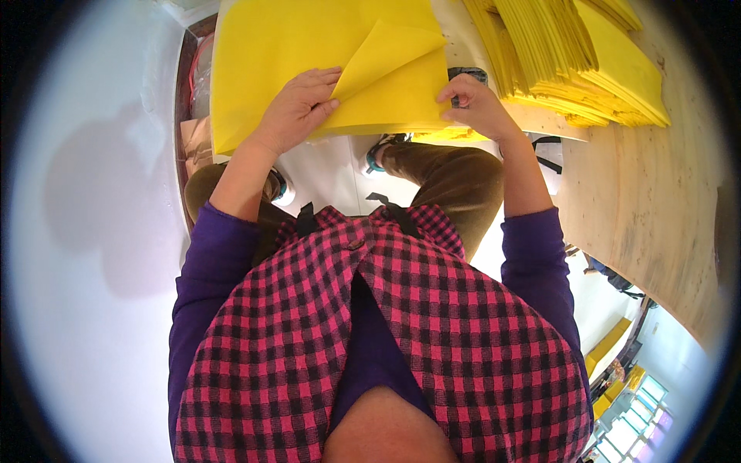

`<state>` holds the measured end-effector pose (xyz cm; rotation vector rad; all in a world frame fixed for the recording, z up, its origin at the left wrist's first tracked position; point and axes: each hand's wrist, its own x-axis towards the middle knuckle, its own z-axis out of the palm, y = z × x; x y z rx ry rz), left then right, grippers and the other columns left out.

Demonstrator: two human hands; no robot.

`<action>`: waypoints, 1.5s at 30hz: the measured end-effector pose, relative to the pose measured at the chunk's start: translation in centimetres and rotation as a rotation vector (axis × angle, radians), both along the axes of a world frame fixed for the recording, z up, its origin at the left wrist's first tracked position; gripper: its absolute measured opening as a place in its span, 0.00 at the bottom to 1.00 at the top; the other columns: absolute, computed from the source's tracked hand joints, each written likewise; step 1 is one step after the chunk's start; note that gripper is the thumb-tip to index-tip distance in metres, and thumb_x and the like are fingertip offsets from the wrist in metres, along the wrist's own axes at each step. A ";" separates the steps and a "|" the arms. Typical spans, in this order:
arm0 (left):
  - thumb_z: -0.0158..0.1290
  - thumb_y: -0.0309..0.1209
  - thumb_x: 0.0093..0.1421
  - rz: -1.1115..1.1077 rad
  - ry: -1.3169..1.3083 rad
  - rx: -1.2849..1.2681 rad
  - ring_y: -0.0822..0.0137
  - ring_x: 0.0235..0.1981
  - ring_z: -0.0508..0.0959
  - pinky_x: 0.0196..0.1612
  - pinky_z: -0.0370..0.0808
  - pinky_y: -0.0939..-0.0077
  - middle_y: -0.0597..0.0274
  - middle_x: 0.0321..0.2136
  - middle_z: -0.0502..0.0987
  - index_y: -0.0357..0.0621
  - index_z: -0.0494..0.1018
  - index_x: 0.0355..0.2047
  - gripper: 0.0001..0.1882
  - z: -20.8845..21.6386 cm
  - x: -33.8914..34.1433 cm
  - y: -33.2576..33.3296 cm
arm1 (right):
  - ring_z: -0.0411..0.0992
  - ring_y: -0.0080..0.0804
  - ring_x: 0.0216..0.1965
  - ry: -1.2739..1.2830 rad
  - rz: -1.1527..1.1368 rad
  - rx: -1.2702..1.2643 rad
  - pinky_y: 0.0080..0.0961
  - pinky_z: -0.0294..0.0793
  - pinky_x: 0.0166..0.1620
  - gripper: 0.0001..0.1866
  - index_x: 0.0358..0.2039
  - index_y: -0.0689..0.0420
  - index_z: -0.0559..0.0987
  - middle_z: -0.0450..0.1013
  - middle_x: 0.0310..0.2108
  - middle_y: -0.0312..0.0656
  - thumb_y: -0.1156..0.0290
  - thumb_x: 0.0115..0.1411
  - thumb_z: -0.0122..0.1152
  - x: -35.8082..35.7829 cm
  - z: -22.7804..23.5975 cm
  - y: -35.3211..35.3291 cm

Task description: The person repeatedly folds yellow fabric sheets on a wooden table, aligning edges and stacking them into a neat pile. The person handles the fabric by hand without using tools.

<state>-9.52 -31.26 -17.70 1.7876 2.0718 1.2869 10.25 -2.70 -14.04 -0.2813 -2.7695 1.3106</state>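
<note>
A large yellow sheet (270, 69), thin like paper or non-woven cloth, lies in front of me. Its upper layer is turned back into a pointed flap (390, 58). My left hand (302, 104) rests flat on the sheet, fingers stretched out and fingertips at the base of the flap. At the sheet's right edge is my right hand (472, 106), its fingers bent and a gap showing between thumb and forefinger. I see nothing held in it. A dark object (469, 74), partly hidden, sits just behind the right hand.
Stacks of folded yellow sheets (544, 46) stand at the far right on a wooden table (633, 177). A white wall (85, 193) runs along my left. Brown paper (196, 141) shows beside the sheet's left edge. My knees are beneath the near edge of the work.
</note>
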 end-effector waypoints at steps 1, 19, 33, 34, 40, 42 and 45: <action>0.53 0.28 0.59 -0.001 -0.004 0.004 0.51 0.57 0.70 0.62 0.63 0.57 0.49 0.49 0.75 0.34 0.75 0.39 0.10 0.1 0.0 0.0 | 0.60 0.20 0.30 -0.016 -0.003 -0.031 0.16 0.62 0.36 0.12 0.31 0.55 0.80 0.65 0.28 0.29 0.77 0.44 0.71 -0.2 -0.2 0.0; 0.53 0.29 0.60 -0.008 0.045 0.009 0.52 0.57 0.70 0.62 0.63 0.58 0.50 0.50 0.75 0.34 0.75 0.36 0.10 0.6 0.0 -0.1 | 0.64 0.19 0.32 -0.018 0.051 0.066 0.17 0.65 0.37 0.04 0.29 0.59 0.77 0.66 0.30 0.31 0.76 0.56 0.64 -3.1 2.8 1.7; 0.56 0.36 0.57 -0.045 0.110 -0.004 0.52 0.58 0.69 0.61 0.63 0.58 0.54 0.53 0.73 0.42 0.74 0.51 0.22 1.1 0.2 -0.2 | 0.66 0.22 0.30 0.146 0.092 0.033 0.21 0.67 0.34 0.08 0.32 0.59 0.79 0.70 0.28 0.33 0.69 0.57 0.65 -7.6 4.9 1.4; 0.57 0.36 0.57 -0.039 0.123 0.006 0.52 0.58 0.69 0.61 0.63 0.58 0.54 0.53 0.73 0.42 0.74 0.51 0.22 1.1 0.2 -0.2 | 0.66 0.23 0.30 0.122 0.061 0.042 0.21 0.67 0.34 0.08 0.32 0.59 0.79 0.70 0.29 0.33 0.69 0.57 0.65 -7.6 4.9 1.4; 0.55 0.30 0.57 -0.029 0.129 -0.008 0.52 0.58 0.69 0.61 0.63 0.58 0.55 0.53 0.73 0.42 0.74 0.50 0.19 1.0 0.2 -0.2 | 0.66 0.18 0.39 0.270 0.042 0.084 0.17 0.68 0.46 0.07 0.38 0.57 0.78 0.72 0.41 0.29 0.74 0.59 0.62 -5.6 4.0 1.5; 0.54 0.29 0.58 -0.023 0.124 0.003 0.52 0.58 0.69 0.61 0.63 0.58 0.55 0.53 0.73 0.42 0.74 0.50 0.18 0.9 0.3 -0.1 | 0.67 0.21 0.43 0.230 -0.087 -0.016 0.19 0.67 0.51 0.15 0.45 0.56 0.77 0.72 0.45 0.32 0.74 0.57 0.64 -4.4 3.1 1.6; 0.53 0.29 0.59 -0.022 0.122 0.002 0.52 0.58 0.69 0.61 0.63 0.57 0.56 0.54 0.73 0.42 0.74 0.50 0.18 0.7 0.2 -0.1 | 0.67 0.27 0.49 0.199 -0.187 -0.198 0.24 0.65 0.56 0.27 0.54 0.55 0.73 0.70 0.51 0.35 0.73 0.53 0.68 -2.4 1.7 1.9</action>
